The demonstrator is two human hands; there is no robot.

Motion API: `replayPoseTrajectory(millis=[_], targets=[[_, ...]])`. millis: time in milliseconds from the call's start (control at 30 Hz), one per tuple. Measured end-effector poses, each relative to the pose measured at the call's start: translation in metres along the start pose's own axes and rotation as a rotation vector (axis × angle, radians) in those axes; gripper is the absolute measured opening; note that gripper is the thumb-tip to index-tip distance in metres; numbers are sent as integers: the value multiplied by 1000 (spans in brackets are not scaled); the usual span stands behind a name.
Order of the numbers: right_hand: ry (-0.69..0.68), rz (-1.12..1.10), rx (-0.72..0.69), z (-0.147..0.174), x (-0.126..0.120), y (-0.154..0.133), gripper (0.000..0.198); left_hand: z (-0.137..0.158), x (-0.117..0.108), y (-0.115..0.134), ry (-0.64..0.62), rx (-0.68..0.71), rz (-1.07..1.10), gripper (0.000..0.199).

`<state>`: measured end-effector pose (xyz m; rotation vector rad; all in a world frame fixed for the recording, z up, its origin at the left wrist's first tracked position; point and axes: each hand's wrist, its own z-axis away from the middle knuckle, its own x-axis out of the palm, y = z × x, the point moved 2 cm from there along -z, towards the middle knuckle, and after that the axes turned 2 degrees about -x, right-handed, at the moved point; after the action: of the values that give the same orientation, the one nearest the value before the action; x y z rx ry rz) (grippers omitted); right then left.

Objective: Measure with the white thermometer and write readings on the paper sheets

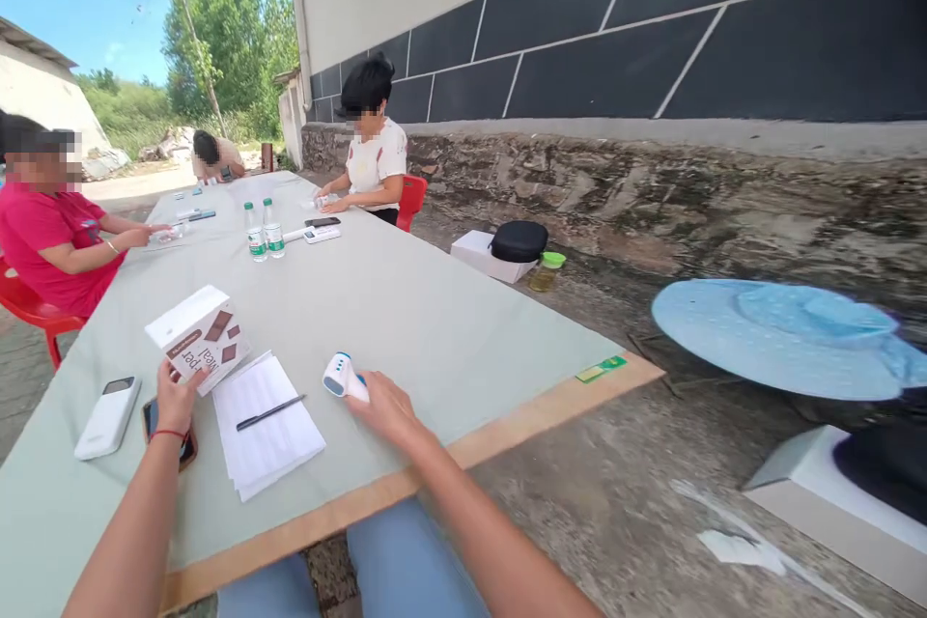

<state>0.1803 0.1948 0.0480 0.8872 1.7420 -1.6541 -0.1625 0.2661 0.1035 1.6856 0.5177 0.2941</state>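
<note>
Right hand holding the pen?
No, the pen lies on the papers, while the right hand holds a white-and-blue handheld gadget.

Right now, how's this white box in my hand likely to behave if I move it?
The white box looks like printed carton, so it's probably stiff but dentable; its weight depends on hidden contents. Flat faces make rolling unlikely. Your left grip holds it near its lower edge, so it might tip.

Cardboard box (211,333), smooth plastic device (344,379)
</note>
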Motion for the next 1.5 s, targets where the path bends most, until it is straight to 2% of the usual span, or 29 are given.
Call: replayPoseTrajectory(millis=[100, 167, 267, 333, 433, 567, 667, 767, 867, 1200, 1367, 1500], targets=[[99, -520, -87, 7, 8, -21, 35, 27, -13, -4, -13, -44, 266, 58], [45, -803, -135, 18, 15, -42, 29, 48, -18, -9, -46, -64, 387, 56], [-56, -969, -160, 38, 26, -77, 24, 75, -25, -25, 2, -159, 439, 53], [-87, -993, -150, 48, 33, -96, 26, 87, -28, -34, 33, -159, 396, 54], [-133, -1044, -110, 52, 44, -118, 28, 97, -29, -41, -12, -72, 284, 60], [-152, -1130, -86, 41, 54, -139, 28, 101, -28, -44, -47, -49, 198, 76], [-112, -1156, -80, 30, 57, -149, 29, 100, -27, -48, -54, -24, 169, 76], [-89, -1164, -73, 22, 61, -154, 32, 98, -26, -54, -58, 14, 138, 73], [-120, -1186, -59, 20, 64, -155, 32, 98, -26, -56, -39, 23, 110, 74], [-153, -1158, 62, 20, 63, -158, 28, 100, -25, -49, -40, 1, 107, 76], [-134, -1145, 58, 22, 58, -160, 27, 99, -26, -46, -57, 49, 77, 71], [-148, -1166, 43, 22, 60, -159, 27, 100, -26, -46, -57, 36, 65, 72]])
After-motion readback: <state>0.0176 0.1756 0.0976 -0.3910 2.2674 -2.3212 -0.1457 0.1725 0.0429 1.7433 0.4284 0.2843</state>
